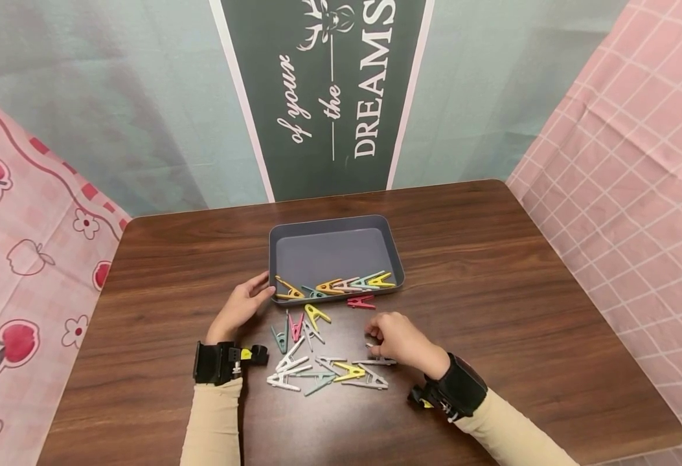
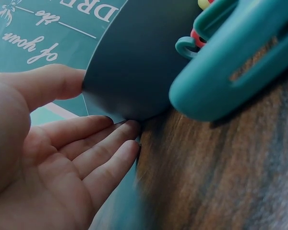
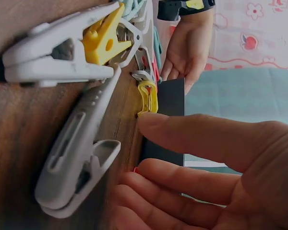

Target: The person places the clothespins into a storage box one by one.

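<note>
My left hand [image 1: 241, 309] is at the near left corner of a dark grey tray [image 1: 331, 251]. In the left wrist view its thumb [image 2: 55, 86] touches the tray wall [image 2: 129, 62], and the fairly straight fingers lie against the bottom corner. Several coloured clothespins lie along the tray's near side, among them an orange one [image 1: 290, 289]. My right hand [image 1: 401, 338] hovers over the table, close to a grey clothespin [image 3: 77, 153]. Its thumb and fingers are apart with nothing between them in the right wrist view. A red clothespin [image 1: 361, 302] lies just outside the tray.
On the wooden table [image 1: 480, 278], several white, grey, green and yellow clothespins lie loosely in front of the tray, including a white one [image 1: 283, 379] and a yellow one [image 1: 317, 316]. Patterned cloths hang behind and at both sides.
</note>
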A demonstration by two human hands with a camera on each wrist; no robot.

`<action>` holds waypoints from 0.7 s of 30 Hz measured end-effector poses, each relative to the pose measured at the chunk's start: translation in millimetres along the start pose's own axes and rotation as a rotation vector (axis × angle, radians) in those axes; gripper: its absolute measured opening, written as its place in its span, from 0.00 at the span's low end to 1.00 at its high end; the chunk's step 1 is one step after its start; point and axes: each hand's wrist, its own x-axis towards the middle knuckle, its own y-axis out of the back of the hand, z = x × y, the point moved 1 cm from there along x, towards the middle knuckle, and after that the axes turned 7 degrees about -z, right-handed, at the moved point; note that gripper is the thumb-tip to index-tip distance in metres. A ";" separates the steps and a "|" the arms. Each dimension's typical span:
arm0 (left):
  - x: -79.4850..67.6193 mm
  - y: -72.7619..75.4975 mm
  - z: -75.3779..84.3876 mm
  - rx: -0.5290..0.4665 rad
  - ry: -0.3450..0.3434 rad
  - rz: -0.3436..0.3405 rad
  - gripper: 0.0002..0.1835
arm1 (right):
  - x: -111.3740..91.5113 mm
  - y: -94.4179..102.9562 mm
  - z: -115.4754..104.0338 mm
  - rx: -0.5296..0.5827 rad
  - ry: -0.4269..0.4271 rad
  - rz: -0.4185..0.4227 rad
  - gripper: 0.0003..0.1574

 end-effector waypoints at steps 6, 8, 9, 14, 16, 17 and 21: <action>0.2 -0.2 -0.4 -0.007 -0.002 0.000 0.32 | -2.8 -4.7 -0.1 -0.005 -0.038 -0.041 0.19; 0.5 -0.2 -0.6 -0.007 -0.001 -0.001 0.32 | -2.7 -7.7 0.2 -0.002 -0.038 -0.046 0.20; 0.6 -0.3 -0.6 -0.005 0.000 -0.001 0.32 | -2.6 -9.0 0.2 -0.002 -0.035 -0.045 0.21; 1.5 -0.7 -0.9 0.004 0.003 -0.004 0.32 | -0.8 -14.6 1.1 -0.006 -0.017 -0.029 0.20; 1.7 -0.7 -1.0 0.001 0.000 -0.005 0.32 | 0.1 -15.5 2.0 -0.002 -0.018 -0.026 0.19; 1.8 -0.7 -1.2 -0.001 0.000 -0.005 0.32 | 0.3 -15.5 2.3 0.002 -0.021 -0.026 0.19; 1.4 -0.6 -1.5 -0.002 -0.003 -0.004 0.32 | 0.7 -15.2 2.8 0.012 -0.028 -0.024 0.18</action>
